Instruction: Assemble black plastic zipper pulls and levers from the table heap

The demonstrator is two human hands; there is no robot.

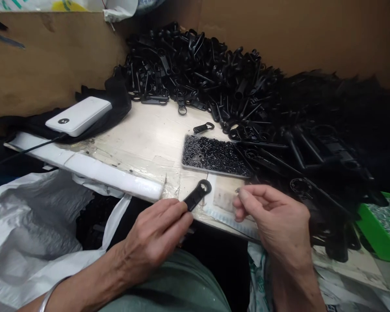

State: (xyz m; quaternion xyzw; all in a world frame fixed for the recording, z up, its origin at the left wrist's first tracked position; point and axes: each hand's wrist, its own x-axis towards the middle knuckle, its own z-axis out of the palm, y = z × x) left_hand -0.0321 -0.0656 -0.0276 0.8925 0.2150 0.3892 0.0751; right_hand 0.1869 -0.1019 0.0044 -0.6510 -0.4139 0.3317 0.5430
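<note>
My left hand (159, 227) is closed on one end of a black plastic part with a ring-shaped end (197, 195); the ring points up and to the right, over the table's front edge. To its right, my right hand (269, 212) is in a pinch, thumb against forefinger. A tiny dark piece seems to show at the fingertips, too small to name. Just beyond both hands lies a shallow clear tray (214, 156) filled with small black pieces and, on its left side, small silvery ones. Another black ring-ended part (203, 127) rests behind the tray.
A large heap of black plastic parts (198, 65) covers the back and right of the table. At left, a white power bank (79, 116) with a cable sits on black cloth. A green bin (381, 229) of small shiny pieces stands right; a white sack (35, 234) hangs front left.
</note>
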